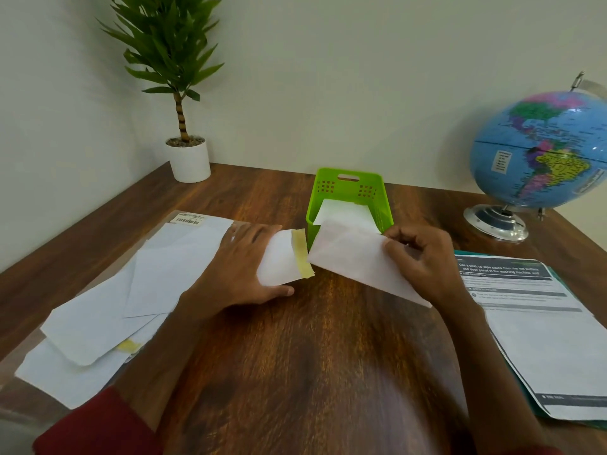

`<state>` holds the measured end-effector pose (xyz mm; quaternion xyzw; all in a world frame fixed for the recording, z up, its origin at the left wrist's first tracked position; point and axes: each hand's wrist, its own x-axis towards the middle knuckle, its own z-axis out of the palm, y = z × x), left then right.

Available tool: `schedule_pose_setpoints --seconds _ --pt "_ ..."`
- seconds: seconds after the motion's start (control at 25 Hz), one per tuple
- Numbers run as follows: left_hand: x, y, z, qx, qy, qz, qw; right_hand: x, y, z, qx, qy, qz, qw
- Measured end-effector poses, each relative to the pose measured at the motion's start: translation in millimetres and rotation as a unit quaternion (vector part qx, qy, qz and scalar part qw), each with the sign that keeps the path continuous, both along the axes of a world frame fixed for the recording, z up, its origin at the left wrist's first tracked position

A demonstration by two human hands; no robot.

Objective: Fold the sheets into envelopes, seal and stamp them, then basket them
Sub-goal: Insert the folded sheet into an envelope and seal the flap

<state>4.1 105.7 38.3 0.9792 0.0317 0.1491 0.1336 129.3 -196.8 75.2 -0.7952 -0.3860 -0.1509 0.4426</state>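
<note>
Left hand (243, 267) pinching a white envelope with a yellow tape strip (283, 257), right hand (423, 261) gripping a folded white envelope's (354, 257) right end — edges nearly touching, just before the lime-green plastic basket (377, 192), bare brown wooden table (312, 356) nearer the person.

Both hands, left (241, 262) and right (423, 261), are bare, with no rings, watch or gloves to be seen. The forearms are bare too. A dark red sleeve (95, 428) covers the left upper arm.
</note>
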Motion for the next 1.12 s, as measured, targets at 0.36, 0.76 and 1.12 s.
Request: schedule_pose_setpoints --seconds 0.36,0.76,1.12 --pt "-3 -21 3 0.028 -0.022 -0.048 0.998 0 0 -2 0.004 -0.024 -0.073 0.997" --pt "-1 -20 1 0.023 -0.022 -0.050 0.998 2 1 -3 -0.008 -0.025 -0.081 0.996" --pt "-2 -20 1 0.021 -0.034 -0.067 0.997 0 0 -2 -0.050 -0.022 -0.094 0.994"
